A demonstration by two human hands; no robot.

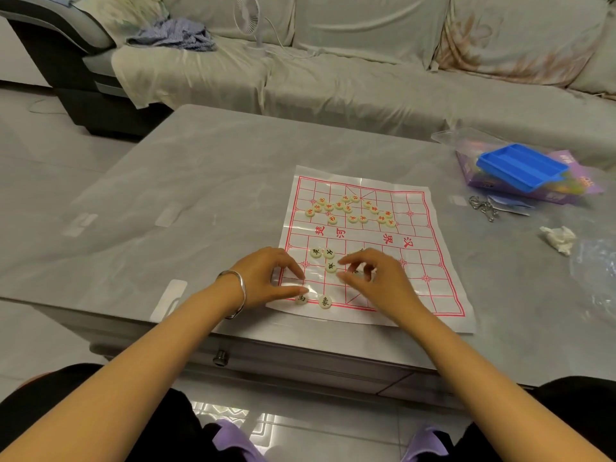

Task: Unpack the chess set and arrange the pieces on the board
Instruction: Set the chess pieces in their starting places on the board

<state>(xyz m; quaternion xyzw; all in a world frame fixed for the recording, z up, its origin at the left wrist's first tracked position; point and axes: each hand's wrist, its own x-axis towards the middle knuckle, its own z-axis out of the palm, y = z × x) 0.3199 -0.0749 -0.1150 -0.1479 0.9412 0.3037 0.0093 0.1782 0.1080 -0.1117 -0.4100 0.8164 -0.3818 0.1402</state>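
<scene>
On the board's (416, 261) near half lie five black-lettered pieces (330, 267) (red ones (352, 218) farther).

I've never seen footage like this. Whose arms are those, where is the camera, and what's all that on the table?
There is no machine here: a person wears a camera on the head, looking forward and down, so you see their own two arms. The left hand, with a bracelet on its wrist, has its thumb tip right by a black-lettered piece at the near-left corner of the chess board, a thin printed sheet on the grey table. The right hand hovers with curled fingers over the near half; whether it pinches a piece I cannot tell. Red-lettered pieces lie in a loose bunch on the far half. To the right are a blue tray on a purple box, and a crumpled tissue.
</scene>
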